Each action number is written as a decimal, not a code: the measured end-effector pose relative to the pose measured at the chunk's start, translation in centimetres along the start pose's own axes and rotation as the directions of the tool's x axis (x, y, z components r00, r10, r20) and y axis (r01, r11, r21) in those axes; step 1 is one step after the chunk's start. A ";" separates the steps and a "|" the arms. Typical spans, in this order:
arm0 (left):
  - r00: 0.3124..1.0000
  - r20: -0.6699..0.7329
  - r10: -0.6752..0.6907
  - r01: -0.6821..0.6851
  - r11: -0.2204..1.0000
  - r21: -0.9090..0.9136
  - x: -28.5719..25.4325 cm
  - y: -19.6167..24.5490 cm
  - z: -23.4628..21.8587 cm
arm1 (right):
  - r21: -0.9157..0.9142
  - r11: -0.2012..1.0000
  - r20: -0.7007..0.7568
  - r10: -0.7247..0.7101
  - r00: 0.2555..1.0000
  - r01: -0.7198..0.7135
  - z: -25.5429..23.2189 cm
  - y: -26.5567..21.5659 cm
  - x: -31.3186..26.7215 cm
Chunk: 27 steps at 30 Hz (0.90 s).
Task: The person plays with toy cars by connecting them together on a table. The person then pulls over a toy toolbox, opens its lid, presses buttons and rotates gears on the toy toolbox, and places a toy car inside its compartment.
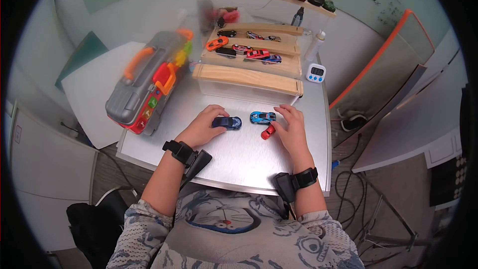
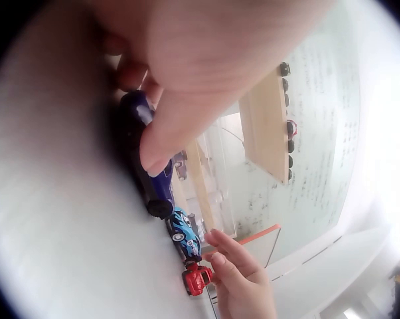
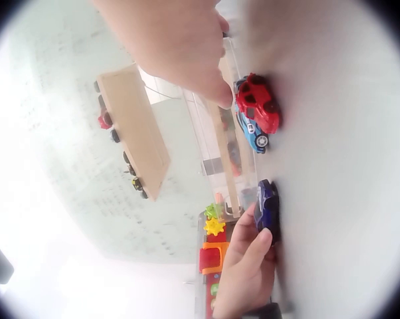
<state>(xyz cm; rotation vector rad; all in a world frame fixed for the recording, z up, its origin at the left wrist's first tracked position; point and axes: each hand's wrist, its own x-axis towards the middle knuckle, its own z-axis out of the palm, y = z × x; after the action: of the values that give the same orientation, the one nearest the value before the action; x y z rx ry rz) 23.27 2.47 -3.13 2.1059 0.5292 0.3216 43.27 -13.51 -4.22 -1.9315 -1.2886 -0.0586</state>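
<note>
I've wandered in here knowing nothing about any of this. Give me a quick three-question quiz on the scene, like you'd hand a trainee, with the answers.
1. True or false: the left hand grips the dark blue car.

2. In the head view, which thing is left of the wooden shelves?
A) White timer
B) Gray case with an orange handle
C) Spray bottle

3. Fill the gap: the small car beside the light blue car, close to the thumb of the right hand, is ____.

Key: 1 true; 2 B; 3 red.
</note>
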 end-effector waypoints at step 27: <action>0.987 0.054 -0.150 0.152 0.987 -0.046 -0.3 0.3 -0.8 | 0.097 0.995 0.455 -0.019 0.890 -0.028 -1.1 -2.3 -0.5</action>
<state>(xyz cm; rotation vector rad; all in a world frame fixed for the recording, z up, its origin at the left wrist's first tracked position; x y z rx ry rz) 22.72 2.80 -2.46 2.0074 0.6404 0.1918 41.60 -14.18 -2.36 -1.9248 -1.5528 0.4836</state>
